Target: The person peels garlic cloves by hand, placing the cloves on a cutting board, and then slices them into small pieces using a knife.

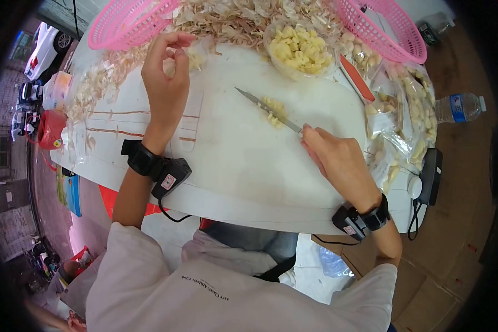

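My right hand (337,160) is closed around the handle of a knife (268,106), its blade pointing to the upper left over the white board (227,144). Under and beside the blade lies a small heap of chopped garlic (274,110). My left hand (169,74) is raised at the board's upper left, fingers curved and apart from the thumb, with nothing visible between them. Close behind its fingertips sits a clear plastic bag (200,55) with pale pieces in it. A clear bowl of peeled, cut garlic (300,48) stands beyond the knife.
Garlic skins (232,25) cover the far side, between a pink basket (128,25) and another pink basket (384,30). Bagged garlic cloves (406,110) and a red-orange strip (355,77) lie at the right. A water bottle (460,108) is past the right edge. Cables hang from both wrist devices.
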Action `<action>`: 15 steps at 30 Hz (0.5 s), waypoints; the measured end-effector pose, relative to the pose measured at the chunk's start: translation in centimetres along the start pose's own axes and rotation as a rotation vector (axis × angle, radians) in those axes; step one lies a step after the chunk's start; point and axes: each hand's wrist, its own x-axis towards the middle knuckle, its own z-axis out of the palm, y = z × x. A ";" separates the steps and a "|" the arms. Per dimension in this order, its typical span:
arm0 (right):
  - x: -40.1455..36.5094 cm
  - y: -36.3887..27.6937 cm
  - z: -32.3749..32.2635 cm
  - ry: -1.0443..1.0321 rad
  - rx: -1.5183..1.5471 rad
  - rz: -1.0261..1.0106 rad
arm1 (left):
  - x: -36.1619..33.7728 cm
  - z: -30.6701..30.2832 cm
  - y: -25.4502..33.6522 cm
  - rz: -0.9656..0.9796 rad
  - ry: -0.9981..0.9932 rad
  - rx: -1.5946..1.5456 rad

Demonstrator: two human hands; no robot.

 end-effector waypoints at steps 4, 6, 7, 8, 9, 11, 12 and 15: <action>-0.2 0.4 0.1 0.107 0.181 0.004 | 0.0 -0.4 -0.2 -0.020 -0.037 0.041; -0.2 0.3 -0.4 0.168 0.205 0.108 | -0.2 -0.6 -0.2 -0.036 -0.077 0.056; -0.2 0.3 -0.5 0.169 0.205 0.111 | -0.2 -0.6 -0.1 -0.038 -0.077 0.059; -0.2 0.2 -0.6 0.169 0.200 0.118 | -0.1 -0.5 -0.1 -0.040 -0.077 0.061; -0.2 0.2 -0.6 0.169 0.196 0.125 | -0.1 -0.5 -0.2 -0.038 -0.080 0.060; -0.2 0.2 -0.8 0.170 0.192 0.108 | -0.1 -0.5 -0.3 -0.035 -0.081 0.041; -0.2 0.1 -0.8 0.167 0.188 0.089 | -0.1 -0.5 -0.2 -0.034 -0.083 0.041; -0.5 0.3 -0.6 0.048 0.127 0.073 | -0.2 -0.5 -0.1 -0.054 -0.088 0.040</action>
